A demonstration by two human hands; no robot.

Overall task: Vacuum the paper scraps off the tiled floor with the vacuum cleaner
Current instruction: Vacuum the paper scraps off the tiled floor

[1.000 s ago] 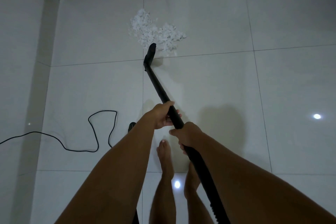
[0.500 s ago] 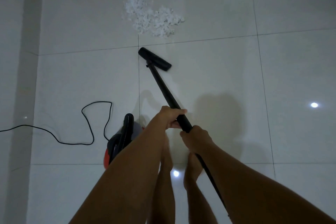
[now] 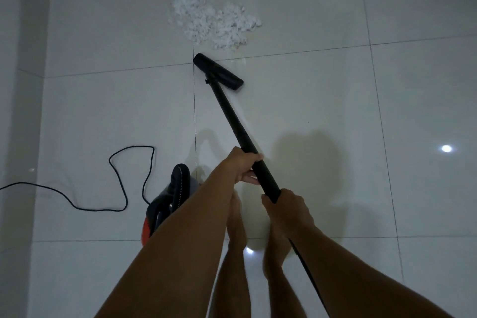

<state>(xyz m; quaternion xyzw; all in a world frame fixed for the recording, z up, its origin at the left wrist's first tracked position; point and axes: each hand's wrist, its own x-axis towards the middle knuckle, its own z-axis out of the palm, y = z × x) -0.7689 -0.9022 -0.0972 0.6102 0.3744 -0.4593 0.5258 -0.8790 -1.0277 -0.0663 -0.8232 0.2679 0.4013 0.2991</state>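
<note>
Bare feet (image 3: pixel 236 217) stand on the tiled floor (image 3: pixel 335 100). Right hand (image 3: pixel 287 205) grips the near end of the black wand (image 3: pixel 232 121); left hand (image 3: pixel 242 164) grips it just beyond. The red-and-black vacuum cleaner body (image 3: pixel 166 206) sits left of the feet, its power cord (image 3: pixel 121 188) looping leftward. Floor nozzle (image 3: pixel 219 71) lies just short of the paper scraps (image 3: pixel 211 19), apart from the pile.

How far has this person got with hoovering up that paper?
Barely begun. Done: the vacuum cleaner stands by the feet, cord trailing, and the left hand and right hand grip the tube. In hand: the nozzle sits just short of the paper scraps, not touching them. Left: the heap on the floor has to be sucked up.
</note>
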